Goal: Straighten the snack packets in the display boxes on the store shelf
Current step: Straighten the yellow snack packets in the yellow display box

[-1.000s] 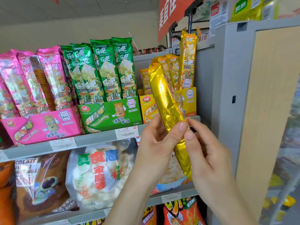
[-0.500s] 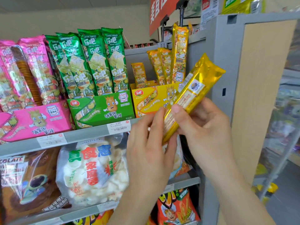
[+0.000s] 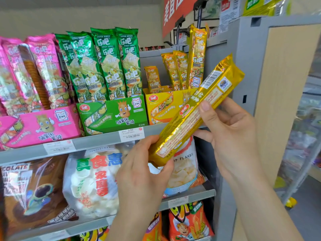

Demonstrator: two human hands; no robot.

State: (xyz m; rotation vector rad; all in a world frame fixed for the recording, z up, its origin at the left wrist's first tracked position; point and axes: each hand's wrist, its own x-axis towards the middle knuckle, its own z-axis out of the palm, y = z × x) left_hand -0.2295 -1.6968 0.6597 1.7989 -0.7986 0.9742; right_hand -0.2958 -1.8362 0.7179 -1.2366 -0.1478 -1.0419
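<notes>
I record the gold packet (image 3: 187, 124) tilted before the yellow display box (image 3: 156, 108), my left hand (image 3: 139, 173) gripping its lower end and my right hand (image 3: 231, 136) pinching mid-length; judged light, slick-foiled, crushable, best held near the ends.

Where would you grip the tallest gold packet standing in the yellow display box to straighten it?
Probably pinch the tallest gold packet across its upper half, coming from the front. Its lower end sits inside the yellow display box, shorter packets crowd its left, and the grey side panel flanks its right; only the top stands free.
</notes>
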